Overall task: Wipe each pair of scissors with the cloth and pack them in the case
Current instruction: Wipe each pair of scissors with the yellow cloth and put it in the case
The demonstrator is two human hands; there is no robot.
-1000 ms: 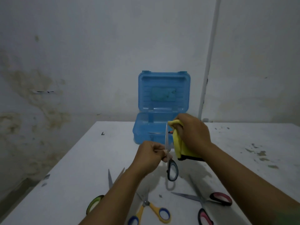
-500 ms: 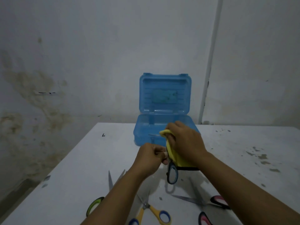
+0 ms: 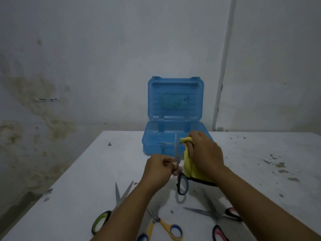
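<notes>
Here I've got the black-handled scissors (image 3: 178,169) up off the tabletop (image 3: 83,180), standing nearly upright: blade tip toward the ceiling, handle loop hanging down. My left hand (image 3: 159,168) is the nearer one to them, fingers curled tight and pinching right around the pivot. My right hand (image 3: 202,154) sits just to the right of the blade, fingers bunched around the yellow cloth (image 3: 188,164), which drapes down below the palm. From here the cloth looks just beside the blade up top, and I can't say for certain it's touching the steel.

So the blade's long axis runs vertical, and I'd judge the next wipe has to travel along it, up or down, cloth closing in from the right.

The blue case (image 3: 173,136) stands open straight ahead, just behind both hands, lid up against the wall. Something thin already lies inside; hard to make out.

Waiting below: green-handled scissors (image 3: 111,211) on the left, yellow-and-blue scissors (image 3: 162,226) in the middle, pink-handled scissors (image 3: 217,216) on the right.
</notes>
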